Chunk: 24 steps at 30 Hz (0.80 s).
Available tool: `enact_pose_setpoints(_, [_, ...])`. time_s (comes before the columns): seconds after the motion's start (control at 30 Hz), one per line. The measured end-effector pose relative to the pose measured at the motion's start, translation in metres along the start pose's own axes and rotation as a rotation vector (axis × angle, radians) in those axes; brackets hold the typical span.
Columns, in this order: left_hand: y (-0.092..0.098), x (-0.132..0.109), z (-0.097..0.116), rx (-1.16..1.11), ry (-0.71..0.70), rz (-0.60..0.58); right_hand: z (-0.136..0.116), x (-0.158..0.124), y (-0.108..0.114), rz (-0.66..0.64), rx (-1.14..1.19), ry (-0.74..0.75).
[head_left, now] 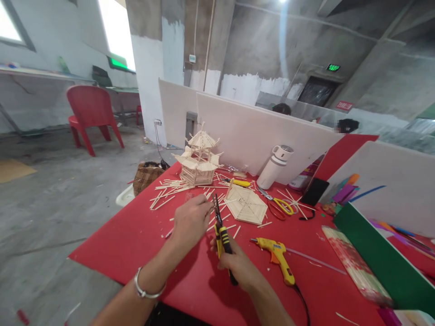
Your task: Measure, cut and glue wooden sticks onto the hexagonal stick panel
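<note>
My right hand (236, 265) is wrapped round the yellow-and-black handles of a pair of long-nose pliers (222, 233), whose jaws point up and away from me. Just left of the jaws, my left hand (193, 218) is closed in a pinch; what its fingers hold is hidden. Beyond both hands lies a flat hexagonal panel (246, 203) made of thin wooden sticks. Loose wooden sticks (166, 192) are scattered over the red tabletop (136, 240). A two-tiered pagoda model (199, 163) built of such sticks stands farther back.
A yellow hot glue gun (277, 256) lies to the right, its cord trailing forward. Yellow-handled scissors (283, 206), a white bottle (274, 167) and a black phone (315, 191) sit behind. A green-sided box (377, 258) and a stick packet (356, 265) edge the right side. White partitions (244, 131) border the back.
</note>
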<state>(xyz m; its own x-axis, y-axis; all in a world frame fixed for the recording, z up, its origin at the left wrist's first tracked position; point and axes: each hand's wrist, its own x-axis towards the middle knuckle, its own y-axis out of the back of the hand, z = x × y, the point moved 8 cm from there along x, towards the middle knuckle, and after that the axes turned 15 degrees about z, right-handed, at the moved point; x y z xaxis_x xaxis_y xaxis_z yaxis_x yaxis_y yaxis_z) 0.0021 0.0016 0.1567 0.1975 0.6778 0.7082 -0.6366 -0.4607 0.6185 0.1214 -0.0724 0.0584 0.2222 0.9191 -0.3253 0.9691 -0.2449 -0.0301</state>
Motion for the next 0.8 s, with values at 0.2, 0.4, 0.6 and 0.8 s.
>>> enact_pose_setpoints(0.2, [0.005,-0.003,0.011,0.041,-0.035,-0.01,0.002,-0.007,0.001,-0.049,0.037,-0.013])
enact_pose_setpoints(0.4, [0.007,-0.005,0.023,0.091,-0.091,-0.021,0.009,-0.011,0.005,-0.077,0.08,-0.008])
enact_pose_setpoints(0.6, [0.006,-0.01,0.03,0.124,-0.149,-0.018,0.012,-0.016,0.008,-0.058,0.064,-0.093])
enact_pose_setpoints(0.8, [0.005,-0.011,0.029,0.109,-0.103,-0.02,0.013,-0.017,0.008,-0.071,0.071,-0.063])
